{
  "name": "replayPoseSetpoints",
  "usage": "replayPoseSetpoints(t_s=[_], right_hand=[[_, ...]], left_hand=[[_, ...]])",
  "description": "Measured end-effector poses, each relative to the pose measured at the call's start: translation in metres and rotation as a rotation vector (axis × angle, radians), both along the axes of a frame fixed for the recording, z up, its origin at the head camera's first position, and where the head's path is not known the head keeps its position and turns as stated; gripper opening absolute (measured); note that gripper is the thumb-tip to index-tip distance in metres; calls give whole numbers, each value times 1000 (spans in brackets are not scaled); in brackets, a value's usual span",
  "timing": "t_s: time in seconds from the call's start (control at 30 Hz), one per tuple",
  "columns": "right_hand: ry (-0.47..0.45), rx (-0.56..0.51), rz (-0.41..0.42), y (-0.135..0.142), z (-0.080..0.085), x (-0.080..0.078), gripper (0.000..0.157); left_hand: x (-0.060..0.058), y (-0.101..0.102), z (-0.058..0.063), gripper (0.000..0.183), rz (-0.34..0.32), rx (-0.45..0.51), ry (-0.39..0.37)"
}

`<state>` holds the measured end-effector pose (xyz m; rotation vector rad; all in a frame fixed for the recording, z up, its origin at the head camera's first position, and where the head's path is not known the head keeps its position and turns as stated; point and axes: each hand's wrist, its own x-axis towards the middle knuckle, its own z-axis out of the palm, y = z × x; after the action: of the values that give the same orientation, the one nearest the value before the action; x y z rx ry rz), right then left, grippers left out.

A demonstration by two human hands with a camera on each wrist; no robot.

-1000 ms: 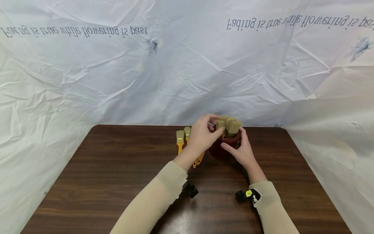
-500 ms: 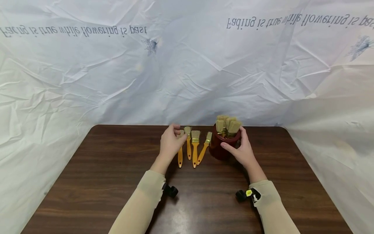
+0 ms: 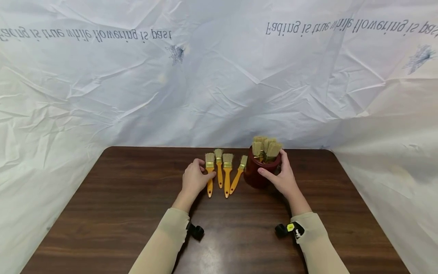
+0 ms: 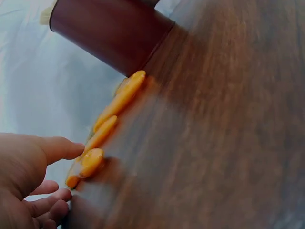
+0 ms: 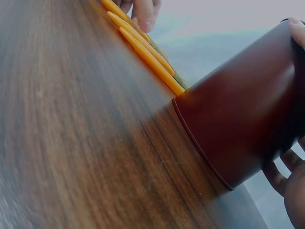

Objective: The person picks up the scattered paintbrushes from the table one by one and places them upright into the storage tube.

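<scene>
In the head view, several paintbrushes with yellow-orange handles lie on the table, bristles pointing away. My left hand (image 3: 195, 179) is at the leftmost paintbrush (image 3: 210, 171), its thumb over the handle and its fingers along the far left side. The left wrist view shows a gap between thumb (image 4: 66, 149) and fingers, with orange handles (image 4: 119, 100) beyond. My right hand (image 3: 284, 180) grips a dark red cylindrical pot (image 3: 254, 177) round its right side, thumb in front. Several more paintbrushes (image 3: 273, 151) stand in the pot, bristles up, handles hidden inside.
The dark brown wooden table (image 3: 119, 213) has its back edge just behind the brushes and pot. White wrinkled sheeting (image 3: 212, 95) printed with writing hangs behind and at both sides. The wide paintbrush (image 3: 227, 171) and the tilted paintbrush (image 3: 238, 175) lie between left hand and pot.
My left hand has left the pot's mouth, swung left, and come down toward the leftmost paintbrush. My right hand and the pot have stayed in place.
</scene>
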<state>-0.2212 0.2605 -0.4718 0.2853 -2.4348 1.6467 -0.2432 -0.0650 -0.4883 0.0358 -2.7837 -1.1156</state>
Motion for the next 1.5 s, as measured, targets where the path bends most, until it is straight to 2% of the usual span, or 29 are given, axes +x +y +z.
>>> replayPoseSetpoints(t_s=[0.17, 0.4, 0.6, 0.8, 0.9, 1.1, 1.3, 1.5], right_hand=[[-27, -6, 4, -1, 6, 3, 95], [-35, 12, 7, -9, 34, 18, 92], [-33, 7, 16, -11, 37, 20, 91], [-27, -4, 21, -12, 35, 18, 90], [-27, -1, 23, -12, 34, 17, 91], [-25, 3, 22, -12, 33, 17, 91], [-25, 2, 21, -12, 34, 18, 91], [-18, -6, 9, -2, 9, 3, 94]], left_hand=[[-1, -3, 1, 44, -21, -40, 4], [-3, -10, 5, 41, -23, -74, 10], [-3, -13, 6, 36, -29, -104, 15], [-4, -16, 3, 32, -30, -79, 23], [-4, -18, 4, 31, -27, -24, 46], [-6, -20, 12, 32, -7, 185, 113], [-7, -20, 21, 40, 12, 380, 214], [-8, -19, 29, 39, -10, 535, 290]])
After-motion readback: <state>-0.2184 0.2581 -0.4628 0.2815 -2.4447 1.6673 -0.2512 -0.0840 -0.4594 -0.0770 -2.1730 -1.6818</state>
